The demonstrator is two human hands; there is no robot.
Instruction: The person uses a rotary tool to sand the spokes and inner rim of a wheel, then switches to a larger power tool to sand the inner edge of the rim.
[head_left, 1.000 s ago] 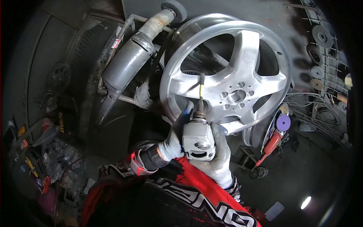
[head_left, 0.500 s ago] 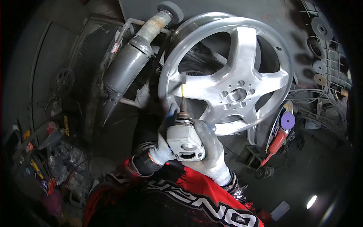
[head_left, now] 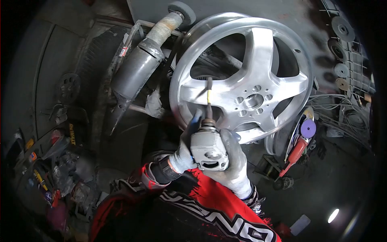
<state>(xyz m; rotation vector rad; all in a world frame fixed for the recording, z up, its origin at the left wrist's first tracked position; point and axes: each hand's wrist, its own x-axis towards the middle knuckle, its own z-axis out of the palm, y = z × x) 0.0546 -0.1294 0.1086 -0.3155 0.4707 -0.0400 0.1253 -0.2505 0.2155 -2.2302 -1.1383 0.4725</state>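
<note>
Around a boxy, light-grey power tool [head_left: 207, 146], both gloved hands are closed. Left hand [head_left: 184, 151], pale knit glove: fingers curled on the left flank, blue-tinged fingertips up beside the metal collar [head_left: 208, 123]. Right hand [head_left: 237, 163], whitish coated glove: wrapped on the right flank, palm toward the rear end; exact finger gap hidden by the body.

From the collar, a thin rotary bit with a yellow band [head_left: 209, 97] points away from the wearer. Dark tip overlaps the left spoke [head_left: 227, 92] of a large silver five-spoke alloy wheel [head_left: 260, 44]; contact can't be confirmed. Bit has just shifted inward along that spoke, toward the hub, so the working end now lines up with a section nearer mid-spoke; looks like surface work there.

Wheel is tilted, just ahead of the hands. Left of it, a grey cylindrical machine [head_left: 137, 72] with a round abrasive wheel [head_left: 183, 12]. Right and lower, a red angle grinder [head_left: 296, 151] with a purple disc [head_left: 308, 128]. Farther right, round discs hang by a wire rack [head_left: 360, 70].
</note>
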